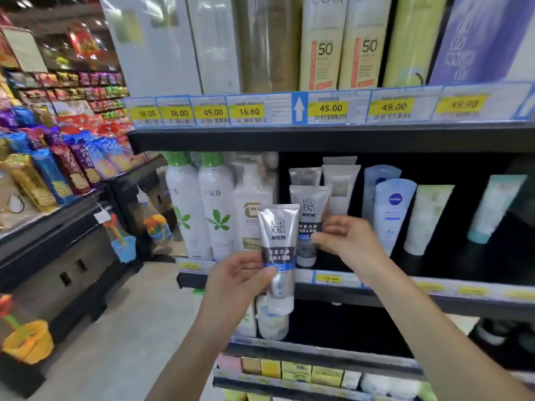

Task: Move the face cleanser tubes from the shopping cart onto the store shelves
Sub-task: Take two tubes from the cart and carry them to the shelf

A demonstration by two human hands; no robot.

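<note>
While left hand (240, 282) grips tube (278, 227), right hand (350, 238) pinches shelved tube (309, 204).

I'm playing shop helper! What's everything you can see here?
silver plastic MEN cleanser tubes: two, silver with dark bands; one held before the middle shelf, one standing on it.
grey tubes: two, behind the standing one.
white spray bottles with green caps: two, middle shelf, left.
white Nivea tube: one, blue logo, right of grey tubes.
yellow price tags: several, shelf edges.
colourful snack bags: many, far left.
left hand: grips the held tube.
right hand: pinches the standing tube.
</note>
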